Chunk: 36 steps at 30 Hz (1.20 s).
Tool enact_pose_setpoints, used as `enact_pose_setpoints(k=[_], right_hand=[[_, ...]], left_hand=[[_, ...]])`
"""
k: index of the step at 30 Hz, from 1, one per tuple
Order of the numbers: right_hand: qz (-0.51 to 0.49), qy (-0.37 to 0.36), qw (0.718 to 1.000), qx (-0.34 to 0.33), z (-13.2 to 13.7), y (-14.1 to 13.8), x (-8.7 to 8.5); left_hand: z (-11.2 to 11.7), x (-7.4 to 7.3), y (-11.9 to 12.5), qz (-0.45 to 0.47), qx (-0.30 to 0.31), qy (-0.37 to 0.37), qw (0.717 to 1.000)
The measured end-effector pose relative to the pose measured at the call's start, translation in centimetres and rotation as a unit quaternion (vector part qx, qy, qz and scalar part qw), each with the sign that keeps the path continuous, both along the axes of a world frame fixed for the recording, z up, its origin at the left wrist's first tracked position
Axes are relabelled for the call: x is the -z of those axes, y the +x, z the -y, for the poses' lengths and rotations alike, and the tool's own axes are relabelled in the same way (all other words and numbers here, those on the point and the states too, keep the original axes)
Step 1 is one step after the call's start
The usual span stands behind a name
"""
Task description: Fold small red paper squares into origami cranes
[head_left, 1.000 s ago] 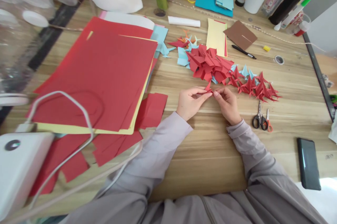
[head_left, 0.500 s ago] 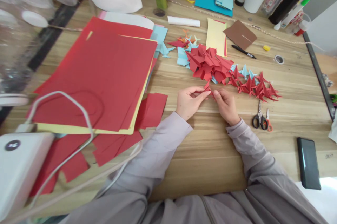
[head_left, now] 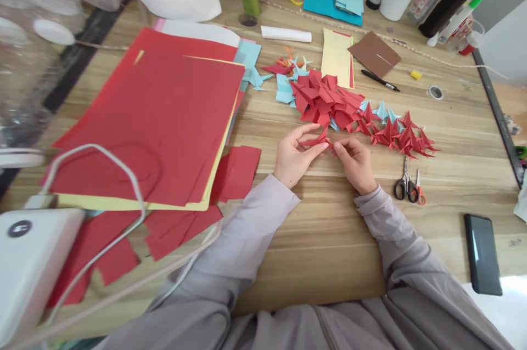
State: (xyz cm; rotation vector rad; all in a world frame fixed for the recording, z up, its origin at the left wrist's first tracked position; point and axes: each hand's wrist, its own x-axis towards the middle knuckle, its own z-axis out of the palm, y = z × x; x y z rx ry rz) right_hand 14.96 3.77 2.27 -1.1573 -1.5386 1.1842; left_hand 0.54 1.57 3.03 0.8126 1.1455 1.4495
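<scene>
Both my hands meet at the middle of the wooden table (head_left: 329,240) over a small folded red paper piece (head_left: 316,140). My left hand (head_left: 293,157) pinches its left side, with the upper fingers lifted a little apart. My right hand (head_left: 356,164) pinches its right end with closed fingers. Just beyond my hands lies a heap of folded red paper shapes (head_left: 325,99). A row of red and light blue folded cranes (head_left: 395,131) runs off to the right of it.
A stack of large red and yellow sheets (head_left: 156,119) covers the left, with red offcuts (head_left: 236,171) by it. Scissors (head_left: 407,185) and a dark phone (head_left: 482,254) lie at the right. A white device with a cable (head_left: 28,262) sits front left. Pen, tape and blue paper lie at the back.
My left hand's upper fingers have opened and lifted slightly off the red piece. The right hand has stayed pinched on it. Nothing else on the table has moved.
</scene>
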Motion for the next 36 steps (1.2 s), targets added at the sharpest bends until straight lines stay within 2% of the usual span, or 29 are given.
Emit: enact_pose_setpoints(k=[7,11,17,22,30,36], right_hand=[[-0.024,-0.004,1.000,0.007,0.27,-0.16,-0.34],[-0.019,-0.015,1.000,-0.001,0.39,-0.25,-0.29],[-0.037,-0.049,0.998,0.007,0.18,-0.21,-0.45],[-0.064,-0.069,0.996,-0.009,0.19,-0.08,-0.70],[-0.044,-0.073,0.996,-0.029,0.07,-0.05,-0.75],[-0.061,-0.072,0.995,-0.035,0.03,0.00,-0.63]], left_hand=[[0.01,0.12,0.13,-0.032,-0.030,-0.013,0.999],[-0.06,0.20,0.03,-0.043,-0.024,-0.014,0.999],[-0.03,0.11,0.03,-0.034,-0.020,-0.019,0.999],[-0.17,0.33,0.08,-0.012,-0.047,-0.028,0.998],[-0.35,0.65,0.01,0.015,-0.067,-0.034,0.997],[-0.37,0.76,-0.01,0.001,-0.065,-0.030,0.997]])
